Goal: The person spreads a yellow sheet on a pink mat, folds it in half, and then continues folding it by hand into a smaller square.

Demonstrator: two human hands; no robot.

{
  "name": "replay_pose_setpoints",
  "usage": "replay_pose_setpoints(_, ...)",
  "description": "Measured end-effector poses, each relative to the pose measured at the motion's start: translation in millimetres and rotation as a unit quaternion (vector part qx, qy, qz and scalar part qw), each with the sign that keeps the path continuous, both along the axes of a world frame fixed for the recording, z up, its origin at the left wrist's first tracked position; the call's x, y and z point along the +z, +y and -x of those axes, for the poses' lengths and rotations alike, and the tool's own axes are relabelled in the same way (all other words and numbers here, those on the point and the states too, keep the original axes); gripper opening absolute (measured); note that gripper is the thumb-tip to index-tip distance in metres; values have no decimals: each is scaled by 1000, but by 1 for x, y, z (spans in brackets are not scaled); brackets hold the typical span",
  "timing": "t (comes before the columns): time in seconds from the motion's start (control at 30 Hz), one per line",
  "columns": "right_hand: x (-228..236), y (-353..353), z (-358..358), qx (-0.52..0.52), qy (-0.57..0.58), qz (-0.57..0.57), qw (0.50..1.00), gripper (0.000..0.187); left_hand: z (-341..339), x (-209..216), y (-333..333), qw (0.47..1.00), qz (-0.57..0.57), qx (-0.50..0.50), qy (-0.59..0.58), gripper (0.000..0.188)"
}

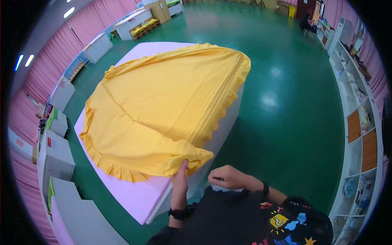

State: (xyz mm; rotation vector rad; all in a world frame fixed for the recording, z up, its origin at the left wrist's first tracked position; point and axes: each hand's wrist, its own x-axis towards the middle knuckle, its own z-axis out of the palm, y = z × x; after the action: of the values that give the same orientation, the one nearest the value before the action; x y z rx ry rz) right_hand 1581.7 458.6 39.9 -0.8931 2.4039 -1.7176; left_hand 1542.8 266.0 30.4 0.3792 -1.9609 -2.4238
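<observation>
A yellow ruffled bed sheet (171, 90) lies spread over a pale pinkish-white mattress (134, 200), with a long crease running across it. Its ruffle hangs down along the right side, and bare mattress shows at the near left and far edges. My left hand (179, 179) is closed on the sheet's near corner, thumb on top and fingers hidden under the cloth. To the right of that corner, apart from the cloth, my right hand (230, 176) is curled into a loose fist with nothing visible in it.
Green floor (286, 122) surrounds the mattress. White shelves (355, 134) with assorted items line the right side. White cabinets (59, 159) stand along the left, in front of pink curtains (53, 57). A person (307, 24) sits at the far right. Small wooden chairs (145, 27) stand at the back.
</observation>
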Motion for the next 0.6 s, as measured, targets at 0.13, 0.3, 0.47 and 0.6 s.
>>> replay_pose_setpoints(0.13, -6, 80, 34, -8, 4, -71, 997, 13, 46, 12, 54, 980, -149, 130, 17, 18)
replay_pose_setpoints(0.3, -40, 176, 107, -174, -214, 137, 951, 11, 128, -5, 97, 974, -125, 187, 31, 3)
replay_pose_setpoints(0.47, -80, 277, 270, -329, -208, 249, 887, 13, 211, -33, 164, 968, -176, 174, 51, 5)
replay_pose_setpoints(0.6, -91, 362, 365, -425, -261, 245, 831, 39, 256, -16, 210, 964, -200, 167, 58, 7)
